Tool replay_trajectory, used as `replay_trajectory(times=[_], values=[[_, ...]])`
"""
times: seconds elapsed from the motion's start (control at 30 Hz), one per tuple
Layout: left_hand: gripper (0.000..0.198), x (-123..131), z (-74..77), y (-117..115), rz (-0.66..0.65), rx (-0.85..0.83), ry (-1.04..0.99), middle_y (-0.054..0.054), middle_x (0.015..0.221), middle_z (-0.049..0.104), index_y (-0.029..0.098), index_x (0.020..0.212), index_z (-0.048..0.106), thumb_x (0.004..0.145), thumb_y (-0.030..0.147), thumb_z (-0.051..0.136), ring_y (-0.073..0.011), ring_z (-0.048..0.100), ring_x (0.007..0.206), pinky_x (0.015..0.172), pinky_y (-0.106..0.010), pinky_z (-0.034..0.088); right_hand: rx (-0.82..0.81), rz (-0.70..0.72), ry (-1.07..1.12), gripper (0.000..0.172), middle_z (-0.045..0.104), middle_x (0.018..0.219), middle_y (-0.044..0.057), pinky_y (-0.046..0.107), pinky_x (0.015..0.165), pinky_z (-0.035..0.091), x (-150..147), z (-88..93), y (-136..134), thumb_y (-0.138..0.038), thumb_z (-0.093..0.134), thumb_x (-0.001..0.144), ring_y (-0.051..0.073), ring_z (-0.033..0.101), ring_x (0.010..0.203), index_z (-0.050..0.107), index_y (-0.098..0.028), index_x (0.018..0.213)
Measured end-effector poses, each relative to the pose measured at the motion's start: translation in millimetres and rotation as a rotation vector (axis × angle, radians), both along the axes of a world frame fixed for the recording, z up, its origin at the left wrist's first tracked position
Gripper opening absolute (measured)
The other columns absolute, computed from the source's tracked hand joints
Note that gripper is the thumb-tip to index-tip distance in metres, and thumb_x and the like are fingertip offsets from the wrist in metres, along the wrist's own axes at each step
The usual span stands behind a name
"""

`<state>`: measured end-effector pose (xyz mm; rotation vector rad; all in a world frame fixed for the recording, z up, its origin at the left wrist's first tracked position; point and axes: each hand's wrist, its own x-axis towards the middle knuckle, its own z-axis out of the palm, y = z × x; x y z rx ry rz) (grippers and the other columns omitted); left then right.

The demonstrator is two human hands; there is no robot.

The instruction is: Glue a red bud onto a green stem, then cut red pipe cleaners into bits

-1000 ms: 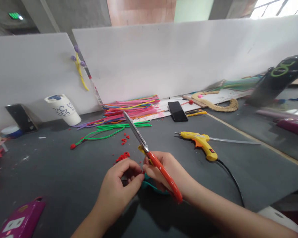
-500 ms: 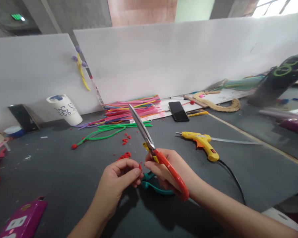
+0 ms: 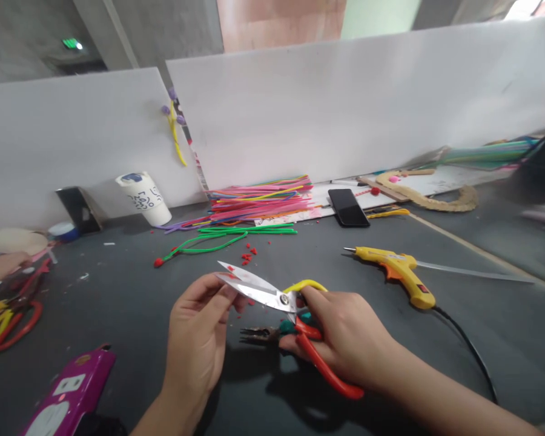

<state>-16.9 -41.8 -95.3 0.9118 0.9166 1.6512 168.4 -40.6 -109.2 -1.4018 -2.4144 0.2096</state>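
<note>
My right hand [image 3: 340, 330] grips the orange and yellow handles of a pair of scissors [image 3: 263, 292], whose blades lie nearly level and point left, slightly parted. My left hand [image 3: 200, 330] is pinched at the blade tips, thumb and fingers together; what it holds is too small to make out. Under the scissors, teal-handled pliers [image 3: 266, 332] lie on the dark table [image 3: 118, 315]. Small red scraps [image 3: 249, 255] are scattered beyond the hands.
A yellow glue gun [image 3: 397, 271] with a black cord lies to the right. Coloured pipe cleaners [image 3: 258, 203], a black phone [image 3: 348, 207] and a white cup [image 3: 144, 197] sit along the white boards. A magenta power strip [image 3: 70, 396] lies near left; another person's hand [image 3: 0, 266] at far left.
The scissors swung down from pointing up and away to nearly level, pointing left. My left hand rose to the blade tips. The view shifted left, uncovering the pliers.
</note>
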Motion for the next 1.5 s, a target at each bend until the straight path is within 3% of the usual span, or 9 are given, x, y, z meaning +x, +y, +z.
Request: replay_trajectory(times=[0.57,1.1,1.5], values=[[0.008,1.0,1.0,-1.1,0.017,0.032,-0.018,0.002,0.064,0.065,0.018,0.071,0.069,0.069,0.012,0.064,-0.005,0.056,0.054,0.053,-0.013,0.045,0.076,0.028,-0.056,0.048,0.056,0.057,0.001,0.025,0.045,0.021,2.8,-3.7,2.6,-0.065,0.033,0.078,0.017,0.052,0.048,0.045,-0.019,0.071],[0.005,2.0,1.6,-0.8,0.028,0.007,-0.054,0.001,0.062,0.065,0.019,0.069,0.069,0.067,0.015,0.067,-0.0065,0.056,0.053,0.052,-0.016,0.046,0.143,0.042,-0.041,0.035,0.058,0.056,0.002,0.025,0.046,0.023,2.9,-7.4,4.7,-0.05,0.038,0.083,0.017,0.053,0.047,0.046,-0.018,0.071],[0.006,1.3,0.4,-0.7,0.041,0.021,-0.058,0.002,0.062,0.065,0.02,0.071,0.069,0.068,0.015,0.067,-0.0065,0.056,0.054,0.054,-0.016,0.046,0.175,0.025,-0.026,0.034,0.057,0.054,0.001,0.025,0.045,0.022,1.8,-8.8,2.7,-0.049,0.039,0.082,0.015,0.051,0.046,0.046,-0.018,0.069]])
